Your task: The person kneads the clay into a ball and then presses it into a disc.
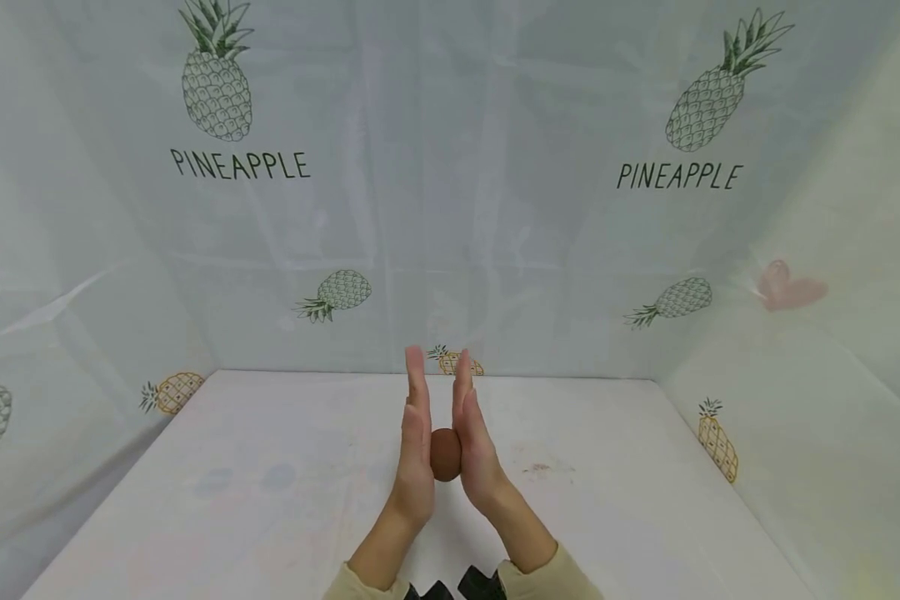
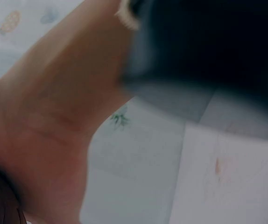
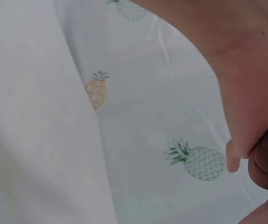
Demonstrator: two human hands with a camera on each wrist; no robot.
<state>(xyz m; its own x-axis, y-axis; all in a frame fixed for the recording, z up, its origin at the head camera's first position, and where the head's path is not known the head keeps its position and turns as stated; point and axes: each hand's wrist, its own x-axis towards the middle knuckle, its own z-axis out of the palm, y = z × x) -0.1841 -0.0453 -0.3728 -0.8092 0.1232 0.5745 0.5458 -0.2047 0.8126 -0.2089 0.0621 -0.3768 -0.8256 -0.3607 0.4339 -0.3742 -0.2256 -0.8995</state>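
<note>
A brown ball, clay-like in look, sits between two facing palms in the head view. My left hand presses on it from the left, fingers straight and pointing up and away. From the other side my right hand presses with its fingers straight too. The fingertips of the two hands stand apart. In the left wrist view only a dark piece of the ball shows at the lower left corner. The right wrist view has the ball, with creases on its surface, at the right edge.
A white table lies below the hands, with a brownish smear right of them. Pineapple-printed sheeting hangs behind and along both sides. Dark wrist devices show by the sleeves, one large and blurred in the left wrist view.
</note>
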